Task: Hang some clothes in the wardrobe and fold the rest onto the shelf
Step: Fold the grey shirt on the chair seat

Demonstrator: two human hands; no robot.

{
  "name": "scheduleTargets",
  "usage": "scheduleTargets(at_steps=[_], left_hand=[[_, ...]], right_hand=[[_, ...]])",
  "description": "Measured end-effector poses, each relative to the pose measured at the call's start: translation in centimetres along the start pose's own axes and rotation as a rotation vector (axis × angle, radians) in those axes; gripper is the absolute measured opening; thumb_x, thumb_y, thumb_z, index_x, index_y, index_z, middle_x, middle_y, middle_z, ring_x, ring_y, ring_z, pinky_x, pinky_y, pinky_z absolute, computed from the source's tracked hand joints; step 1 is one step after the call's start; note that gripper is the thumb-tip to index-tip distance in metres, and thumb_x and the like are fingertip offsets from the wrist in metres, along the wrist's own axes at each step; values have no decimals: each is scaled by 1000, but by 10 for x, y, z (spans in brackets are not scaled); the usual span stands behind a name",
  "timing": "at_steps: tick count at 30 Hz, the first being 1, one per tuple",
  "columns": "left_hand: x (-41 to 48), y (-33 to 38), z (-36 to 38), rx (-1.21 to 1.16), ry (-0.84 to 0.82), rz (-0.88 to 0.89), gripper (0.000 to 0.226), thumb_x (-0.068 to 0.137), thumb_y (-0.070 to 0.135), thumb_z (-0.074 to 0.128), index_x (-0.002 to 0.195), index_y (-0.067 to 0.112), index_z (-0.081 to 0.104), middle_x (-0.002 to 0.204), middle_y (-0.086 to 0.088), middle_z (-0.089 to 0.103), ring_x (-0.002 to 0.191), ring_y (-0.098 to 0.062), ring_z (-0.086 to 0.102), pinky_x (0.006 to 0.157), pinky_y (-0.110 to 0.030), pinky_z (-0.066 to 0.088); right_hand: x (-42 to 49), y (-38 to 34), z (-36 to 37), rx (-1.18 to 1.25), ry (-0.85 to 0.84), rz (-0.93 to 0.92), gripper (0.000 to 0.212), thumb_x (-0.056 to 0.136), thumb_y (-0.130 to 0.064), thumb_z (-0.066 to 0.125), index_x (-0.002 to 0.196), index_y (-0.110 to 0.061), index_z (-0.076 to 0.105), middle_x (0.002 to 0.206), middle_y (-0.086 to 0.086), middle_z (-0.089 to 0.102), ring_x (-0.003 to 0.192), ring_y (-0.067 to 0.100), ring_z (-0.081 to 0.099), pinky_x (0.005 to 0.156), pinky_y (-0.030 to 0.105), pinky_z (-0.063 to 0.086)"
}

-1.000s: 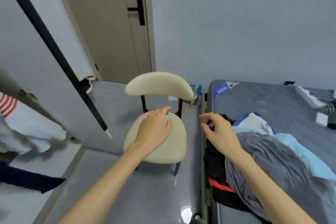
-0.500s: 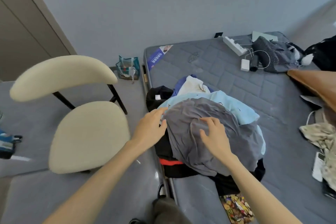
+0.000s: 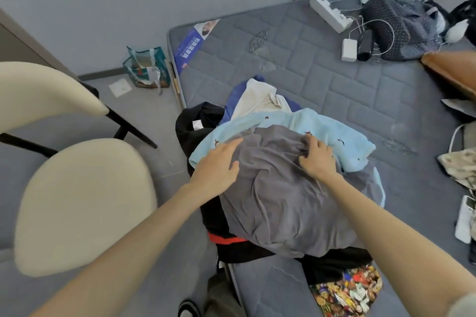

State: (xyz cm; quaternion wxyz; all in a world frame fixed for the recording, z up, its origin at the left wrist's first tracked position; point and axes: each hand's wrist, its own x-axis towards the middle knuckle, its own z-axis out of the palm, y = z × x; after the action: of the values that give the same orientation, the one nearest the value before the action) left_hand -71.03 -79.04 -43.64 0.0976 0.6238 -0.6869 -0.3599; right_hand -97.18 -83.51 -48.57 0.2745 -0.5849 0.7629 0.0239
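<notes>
1. Pile of clothes (image 3: 278,162) heaped at the near left edge of the grey mattress (image 3: 322,59), grey garment (image 3: 283,201) on top, light blue garment (image 3: 322,131) under it.
2. Left hand (image 3: 219,167) laid flat on the grey garment's left side, fingers straight and spread.
3. Right hand (image 3: 318,158) on the garment's far part, fingers curled and bunching a fold of the cloth.
4. Cream chair (image 3: 77,188) on the floor to the left, just beside the mattress.

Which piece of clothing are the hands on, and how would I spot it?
Start at the grey quilted mattress and find the clothes pile at its near left edge. The grey garment lies on top, the right hand pinching it and the left hand flat on it. It is plain dark grey, unlike the light blue patterned garment beneath.
</notes>
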Motion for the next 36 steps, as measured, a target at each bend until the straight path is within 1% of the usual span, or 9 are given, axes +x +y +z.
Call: scheduleTargets(at_steps=[3, 7, 11, 16, 21, 24, 26, 31, 36], left_hand=[[11, -7, 6, 0, -9, -17, 55, 98, 25, 47, 149, 29, 28, 144, 0, 43, 124, -21, 48, 101, -44, 44], [14, -9, 10, -12, -29, -21, 55, 98, 24, 47, 150, 28, 27, 145, -1, 43, 128, -21, 45, 103, -41, 42], [10, 3, 8, -6, -13, 5, 56, 99, 24, 47, 150, 30, 26, 145, 1, 42, 130, -20, 43, 101, -34, 39], [-5, 29, -6, -22, 33, 146, 64, 98, 22, 50, 152, 31, 18, 153, 5, 30, 137, -14, 31, 103, -20, 24], [-29, 54, -27, 111, -40, 365, 72, 92, 19, 62, 151, 32, 23, 160, 5, 15, 147, -17, 14, 119, -41, 19], [-47, 58, -42, 190, -67, 439, 44, 91, 14, 59, 133, 24, 50, 161, 3, 13, 148, -19, 11, 117, -46, 21], [-61, 57, -56, 111, -71, 496, 25, 92, 13, 57, 117, 13, 58, 158, 1, 23, 147, -17, 17, 116, -45, 24], [-120, 41, -108, -74, 150, 405, 29, 98, 13, 48, 126, 17, 54, 131, 7, 58, 123, -16, 49, 106, -40, 37], [-190, 9, -167, -139, 382, 243, 12, 102, 18, 41, 98, 29, 42, 93, -2, 60, 87, -18, 55, 81, -45, 45]], right_hand=[[12, 5, 12, -30, -30, 91, 74, 88, -25, 59, 150, -20, 18, 142, 18, 38, 131, 38, 33, 107, 52, 29], [10, 10, 18, -231, 128, -26, 40, 94, -26, 54, 128, -7, 43, 124, 17, 52, 116, 38, 47, 102, 49, 34], [-15, 7, 6, 119, 153, -205, 15, 99, -18, 49, 103, -4, 54, 105, 14, 59, 87, 33, 57, 76, 41, 44], [-76, -5, -25, 248, 173, -497, 10, 101, -18, 47, 101, -10, 54, 93, -1, 54, 77, 14, 53, 65, 23, 36], [-148, -36, -56, 262, 159, -778, 5, 101, -21, 48, 103, -24, 52, 88, -14, 47, 76, 3, 49, 68, 25, 43], [-181, -58, -73, 255, 198, -889, 12, 101, -24, 45, 105, -23, 56, 90, -15, 48, 81, -3, 47, 74, 15, 41], [-196, -68, -83, 275, 225, -890, 14, 101, -23, 45, 105, -20, 59, 90, -11, 50, 80, 0, 48, 73, 20, 42], [-231, -107, -105, 292, 328, -941, 8, 97, -20, 55, 103, -19, 60, 87, -8, 56, 78, 6, 51, 70, 27, 43], [-254, -168, -108, 227, 274, -1012, 15, 90, -32, 67, 97, -23, 57, 88, -14, 53, 81, -1, 44, 75, 9, 36]])
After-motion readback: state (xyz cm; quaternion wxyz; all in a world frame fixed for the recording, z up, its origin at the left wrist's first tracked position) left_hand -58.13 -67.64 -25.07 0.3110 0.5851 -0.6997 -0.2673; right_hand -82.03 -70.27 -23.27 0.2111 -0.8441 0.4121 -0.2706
